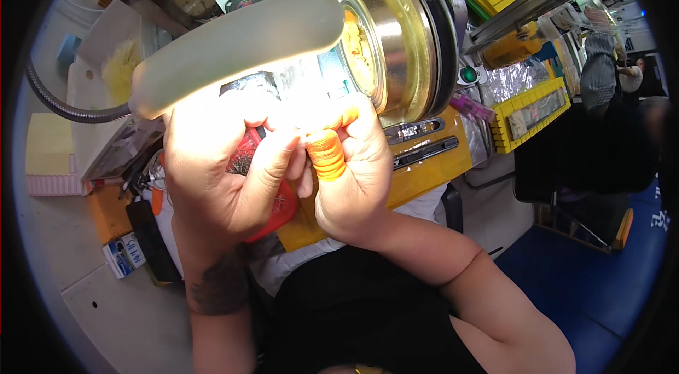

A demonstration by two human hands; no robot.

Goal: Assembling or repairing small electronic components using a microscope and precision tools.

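Pinching something tiny, lost in lamp glare, between my left hand and right hand, both grips closed together under the lamp above the red tray; next, I judge, steady fine fingertip control.

Glare from the lamp washes out the spot where both hands meet, so whatever the fingers pinch there cannot be made out. The left hand covers most of a red tray of tiny parts, too small to tell apart. The bench beneath is largely hidden by the forearms. A person far right is small and blurred.
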